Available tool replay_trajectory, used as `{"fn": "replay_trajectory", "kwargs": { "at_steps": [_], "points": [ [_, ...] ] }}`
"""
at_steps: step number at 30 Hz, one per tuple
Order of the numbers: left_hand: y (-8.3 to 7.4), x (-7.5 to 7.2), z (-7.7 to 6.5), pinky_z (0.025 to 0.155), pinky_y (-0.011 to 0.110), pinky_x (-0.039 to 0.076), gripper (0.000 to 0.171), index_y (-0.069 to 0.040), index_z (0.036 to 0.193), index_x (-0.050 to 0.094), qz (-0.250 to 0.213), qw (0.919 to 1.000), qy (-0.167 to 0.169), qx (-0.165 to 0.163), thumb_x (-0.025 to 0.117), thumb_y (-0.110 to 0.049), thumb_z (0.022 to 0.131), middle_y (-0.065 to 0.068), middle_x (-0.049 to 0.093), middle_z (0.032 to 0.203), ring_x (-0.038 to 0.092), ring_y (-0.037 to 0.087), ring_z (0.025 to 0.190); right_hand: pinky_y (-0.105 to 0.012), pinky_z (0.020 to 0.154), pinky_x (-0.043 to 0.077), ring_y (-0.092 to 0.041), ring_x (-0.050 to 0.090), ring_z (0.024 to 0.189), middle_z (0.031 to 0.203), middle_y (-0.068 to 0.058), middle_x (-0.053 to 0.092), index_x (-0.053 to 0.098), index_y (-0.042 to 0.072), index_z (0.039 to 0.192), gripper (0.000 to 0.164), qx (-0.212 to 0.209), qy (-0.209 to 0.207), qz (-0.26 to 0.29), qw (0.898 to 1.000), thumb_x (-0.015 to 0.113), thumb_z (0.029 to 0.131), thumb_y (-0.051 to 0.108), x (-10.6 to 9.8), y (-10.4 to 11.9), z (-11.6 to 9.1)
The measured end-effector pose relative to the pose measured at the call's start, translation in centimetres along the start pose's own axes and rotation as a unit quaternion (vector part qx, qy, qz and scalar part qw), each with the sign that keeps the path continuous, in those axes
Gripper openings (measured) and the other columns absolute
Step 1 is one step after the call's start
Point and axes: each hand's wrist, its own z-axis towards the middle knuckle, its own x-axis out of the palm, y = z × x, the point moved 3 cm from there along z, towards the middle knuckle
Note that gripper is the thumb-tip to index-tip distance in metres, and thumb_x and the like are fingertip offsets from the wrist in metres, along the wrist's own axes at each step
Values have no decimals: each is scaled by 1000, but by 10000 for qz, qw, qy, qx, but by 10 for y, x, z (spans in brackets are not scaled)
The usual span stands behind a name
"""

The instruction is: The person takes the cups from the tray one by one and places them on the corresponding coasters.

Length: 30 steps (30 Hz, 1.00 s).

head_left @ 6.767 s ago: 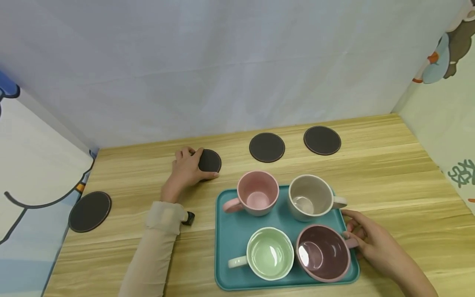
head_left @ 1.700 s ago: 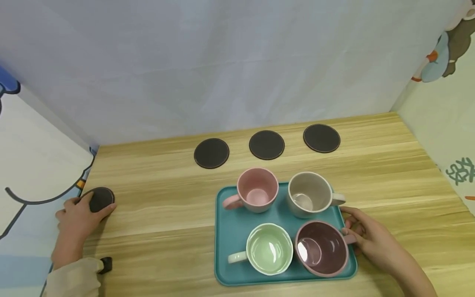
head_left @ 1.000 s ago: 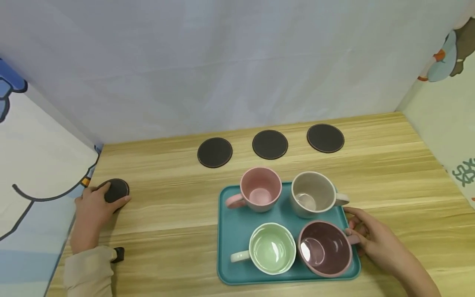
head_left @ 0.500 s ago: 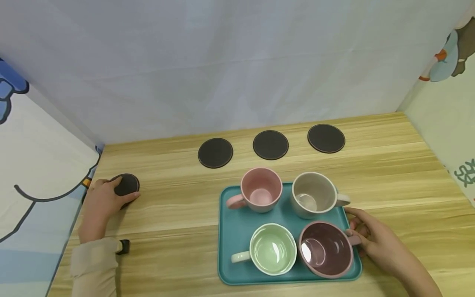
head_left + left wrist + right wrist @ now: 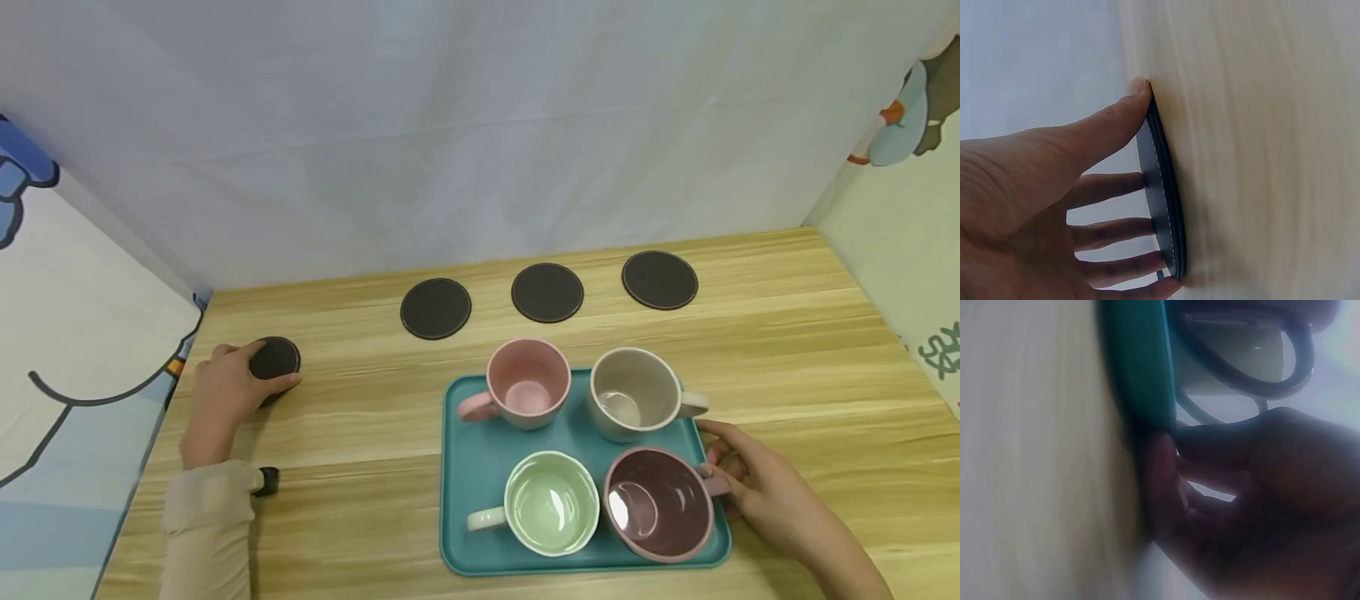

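Note:
In the head view my left hand (image 5: 228, 390) spans a round black coaster (image 5: 276, 358) at the table's left side, thumb on one edge and fingers on the other. The left wrist view shows the coaster (image 5: 1159, 187) edge-on with layered edge lines, close to the wood; whether it touches the table I cannot tell. At the right, my right hand (image 5: 757, 483) grips the rim of a teal tray (image 5: 472, 467), beside the handle of a plum mug (image 5: 660, 508). A pink mug (image 5: 527, 392), a cream mug (image 5: 626, 404) and a green mug (image 5: 551, 504) also stand upright on it.
Along the table's back edge lie three more black coasters in a row: a left one (image 5: 436, 308), a middle one (image 5: 547, 292) and a right one (image 5: 660, 280). A pale cloth wall (image 5: 450, 142) rises behind the wooden table (image 5: 352, 467).
A coaster has been placed at the left of the back row. My left hand went to the far-left coaster, took hold and moved it right and backward. The right hand stayed at the tray.

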Motion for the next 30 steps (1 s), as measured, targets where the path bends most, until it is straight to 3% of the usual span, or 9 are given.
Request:
{"fn": "replay_trajectory", "kwargs": {
  "at_steps": [23,30],
  "points": [
    [-45,9,35,110,71,29,89,12,152,42,20,9998,39,205,75,-47,94,47,43,141,41,60,126,-26,54,55,0,55,72,108,-12,61,50,0,149,55,5,-15,-45,10000,67,97,-1,0,0,0],
    [-62,11,45,109,72,31,87,11,152,43,-81,9997,68,236,75,-45,94,46,41,143,41,64,124,-26,54,54,-1,55,72,107,-11,60,49,0,149,55,13,-26,-60,10000,67,97,-1,-1,-1,-1]
  ]
}}
